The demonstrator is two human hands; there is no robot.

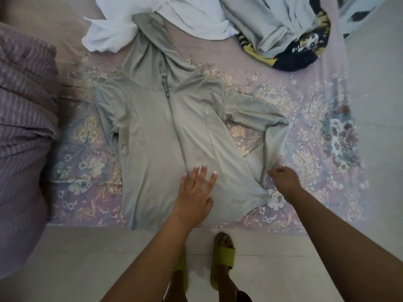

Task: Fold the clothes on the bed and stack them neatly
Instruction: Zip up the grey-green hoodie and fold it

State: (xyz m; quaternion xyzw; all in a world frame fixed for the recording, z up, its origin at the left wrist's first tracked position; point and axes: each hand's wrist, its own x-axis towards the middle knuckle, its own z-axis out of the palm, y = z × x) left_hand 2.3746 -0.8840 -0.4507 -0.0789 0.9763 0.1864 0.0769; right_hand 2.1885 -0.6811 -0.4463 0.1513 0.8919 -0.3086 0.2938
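Likely the hoodie (152, 136) skews if the flat left hand (194, 192) slips while the right hand (283, 179) pinching its sleeve (277, 136) tugs

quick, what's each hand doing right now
Left hand: open, fingers straight, pressing flat on the grey hoodie.
Right hand: pinching the hoodie's sleeve cuff.

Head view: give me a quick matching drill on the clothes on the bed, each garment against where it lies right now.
Things:
1. grey-green hooded jacket
2. white garment
3. pale grey garment
4. black and yellow printed garment

Places:
A. crumpled at the far left, beside the hood
B. spread flat, zipper up, under the left hand
C. partly under the pale grey one
D. bunched at the far right

Pairs: 1-B, 2-A, 3-D, 4-C
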